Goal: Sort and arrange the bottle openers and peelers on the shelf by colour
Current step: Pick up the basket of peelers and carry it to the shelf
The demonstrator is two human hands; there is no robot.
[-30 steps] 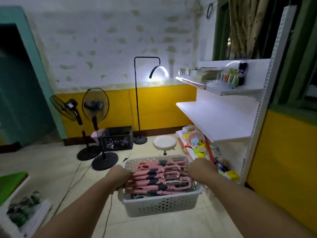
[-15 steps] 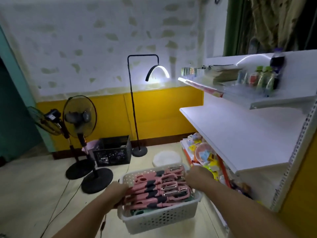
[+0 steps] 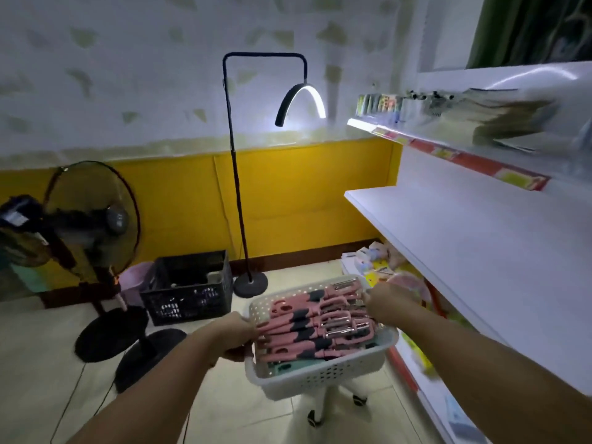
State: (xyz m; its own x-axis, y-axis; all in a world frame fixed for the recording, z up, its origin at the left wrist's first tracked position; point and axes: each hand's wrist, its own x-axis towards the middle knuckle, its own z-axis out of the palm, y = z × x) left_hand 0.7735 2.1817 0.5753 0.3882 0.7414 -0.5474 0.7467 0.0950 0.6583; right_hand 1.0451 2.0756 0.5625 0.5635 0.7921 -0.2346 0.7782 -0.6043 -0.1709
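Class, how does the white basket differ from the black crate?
The white basket is pale, the black crate dark. The basket is gripped by the left hand and right hand; the crate sits on the floor. The basket brims with pink tools; the crate's contents are unclear. Both have perforated walls.

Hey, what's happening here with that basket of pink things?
A person holds a white basket with both hands, the left hand on its left rim, the right hand on its right rim. It is full of pink peelers and openers, with something green beneath. The white shelf beside it shows none laid out yet.
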